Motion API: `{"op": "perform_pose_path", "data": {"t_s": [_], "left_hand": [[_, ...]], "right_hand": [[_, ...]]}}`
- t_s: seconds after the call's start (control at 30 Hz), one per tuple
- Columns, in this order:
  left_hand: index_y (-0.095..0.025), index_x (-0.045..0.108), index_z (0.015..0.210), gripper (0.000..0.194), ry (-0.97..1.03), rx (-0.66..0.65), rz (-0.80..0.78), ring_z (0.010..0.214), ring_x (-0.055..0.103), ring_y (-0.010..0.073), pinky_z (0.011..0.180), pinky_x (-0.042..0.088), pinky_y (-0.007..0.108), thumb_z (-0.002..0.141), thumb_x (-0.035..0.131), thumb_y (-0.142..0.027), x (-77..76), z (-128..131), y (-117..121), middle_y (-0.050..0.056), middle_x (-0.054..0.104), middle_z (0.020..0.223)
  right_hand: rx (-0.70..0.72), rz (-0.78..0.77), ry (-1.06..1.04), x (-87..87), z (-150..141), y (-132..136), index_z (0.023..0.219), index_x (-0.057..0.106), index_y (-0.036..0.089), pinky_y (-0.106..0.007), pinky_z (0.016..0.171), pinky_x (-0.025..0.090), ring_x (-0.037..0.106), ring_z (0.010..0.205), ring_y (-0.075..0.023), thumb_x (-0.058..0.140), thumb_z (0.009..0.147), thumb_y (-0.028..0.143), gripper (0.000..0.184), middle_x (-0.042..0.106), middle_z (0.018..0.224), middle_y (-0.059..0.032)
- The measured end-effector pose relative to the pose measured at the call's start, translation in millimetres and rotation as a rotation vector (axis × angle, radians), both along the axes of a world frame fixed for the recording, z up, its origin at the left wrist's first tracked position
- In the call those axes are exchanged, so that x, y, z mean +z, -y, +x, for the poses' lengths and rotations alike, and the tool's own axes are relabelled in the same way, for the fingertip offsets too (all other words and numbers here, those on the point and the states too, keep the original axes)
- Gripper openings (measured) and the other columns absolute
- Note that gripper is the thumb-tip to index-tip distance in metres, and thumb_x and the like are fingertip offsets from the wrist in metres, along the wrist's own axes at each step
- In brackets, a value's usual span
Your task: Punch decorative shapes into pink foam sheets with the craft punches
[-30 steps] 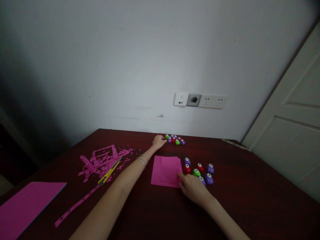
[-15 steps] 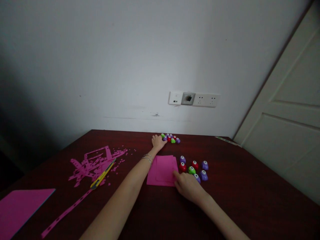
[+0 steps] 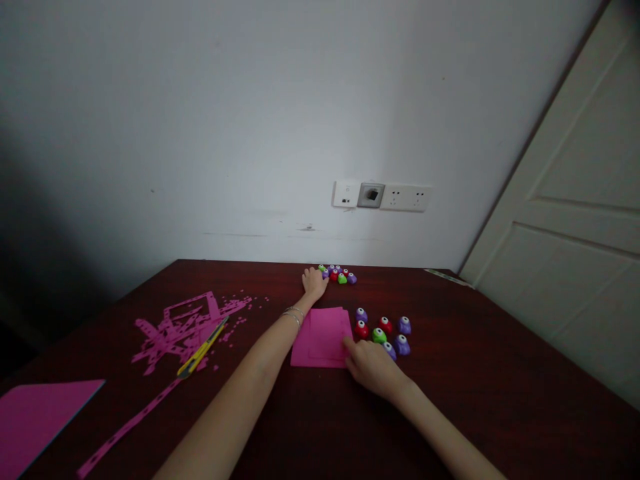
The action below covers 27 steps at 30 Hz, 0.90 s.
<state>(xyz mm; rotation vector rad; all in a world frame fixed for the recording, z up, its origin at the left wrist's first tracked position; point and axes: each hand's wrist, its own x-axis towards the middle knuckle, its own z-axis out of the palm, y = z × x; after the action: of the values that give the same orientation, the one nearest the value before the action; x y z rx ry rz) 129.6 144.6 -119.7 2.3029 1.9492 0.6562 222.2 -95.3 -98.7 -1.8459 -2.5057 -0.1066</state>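
Observation:
At the back of the table, my left hand [image 3: 315, 283] is open, its fingers spread at the left side of a cluster of small purple, red and green paper punches [image 3: 342, 279]. It touches the nearest ones or lies right beside them. My right hand [image 3: 374, 368] rests at the right edge of a small stack of pink paper [image 3: 325, 337]. Its index fingertip lies on the paper, with the thumb a little apart below; the other fingers are curled and partly hidden. Just beyond this hand stand several more punches, among them a green one [image 3: 379, 335] and a red one [image 3: 385, 325].
On the left lies a heap of pink punched scraps [image 3: 175, 340] with a yellow utility knife [image 3: 203, 350] across its edge. A long pink strip [image 3: 130, 427] and a larger pink sheet [image 3: 45, 420] lie nearer me. A thin strip [image 3: 447, 277] lies at the back right.
My left hand's fingers have spread out beside the rear punches. My right hand has stayed on the pink paper's edge. The whole view has shifted, so everything sits further left.

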Motion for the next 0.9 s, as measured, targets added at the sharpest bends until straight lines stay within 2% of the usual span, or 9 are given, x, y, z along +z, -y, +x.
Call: {"op": "perform_pose_path", "data": {"t_s": [0.2,0.33,0.5,0.73,0.9], "left_hand": [[-0.019,0.069,0.087,0.030,0.030,-0.042,0.017,0.102,0.049,0.0246,0.082,0.036,0.030,0.079,0.052,-0.044,15.8,-21,3,0.010,0.062,0.101],[-0.022,0.070,0.087,0.034,0.063,-0.092,0.035,0.097,0.053,0.0238,0.079,0.036,0.029,0.077,0.052,-0.049,26.2,-37,14,0.008,0.065,0.096],[-0.020,0.070,0.087,0.036,0.163,-0.196,0.086,0.092,0.054,0.0229,0.077,0.037,0.029,0.074,0.056,-0.050,34.2,-55,45,0.007,0.066,0.096],[-0.020,0.070,0.077,0.023,0.263,-0.334,0.178,0.084,0.055,0.0202,0.074,0.039,0.030,0.071,0.062,-0.041,41.7,-75,95,0.005,0.065,0.086],[-0.021,0.070,0.074,0.019,0.315,-0.383,0.157,0.080,0.055,0.0192,0.074,0.040,0.031,0.070,0.065,-0.038,43.3,-80,121,0.004,0.065,0.082]], "right_hand": [[0.000,0.011,-0.006,0.4,0,1,0.094,0.053,0.014,-0.024,0.055,0.035,0.064,0.068,-0.0206,0.041,0.083,0.015,0.016,0.067,0.077,-0.0092],[0.003,0.022,-0.021,-0.2,0,1,0.094,0.053,0.014,-0.024,0.055,0.035,0.064,0.068,-0.0202,0.040,0.084,0.016,0.016,0.067,0.077,-0.0090],[-0.026,-0.017,-0.030,-0.6,0,0,0.095,0.053,0.014,-0.025,0.058,0.036,0.064,0.071,-0.0212,0.039,0.084,0.016,0.018,0.067,0.079,-0.0110],[-0.070,-0.064,-0.070,1.4,-1,-2,0.095,0.054,0.014,-0.025,0.058,0.035,0.064,0.071,-0.0214,0.038,0.085,0.018,0.019,0.067,0.080,-0.0111],[-0.076,-0.043,-0.122,-0.9,-1,-2,0.094,0.056,0.015,-0.025,0.058,0.035,0.064,0.071,-0.0219,0.040,0.083,0.018,0.020,0.067,0.080,-0.0114]]}}
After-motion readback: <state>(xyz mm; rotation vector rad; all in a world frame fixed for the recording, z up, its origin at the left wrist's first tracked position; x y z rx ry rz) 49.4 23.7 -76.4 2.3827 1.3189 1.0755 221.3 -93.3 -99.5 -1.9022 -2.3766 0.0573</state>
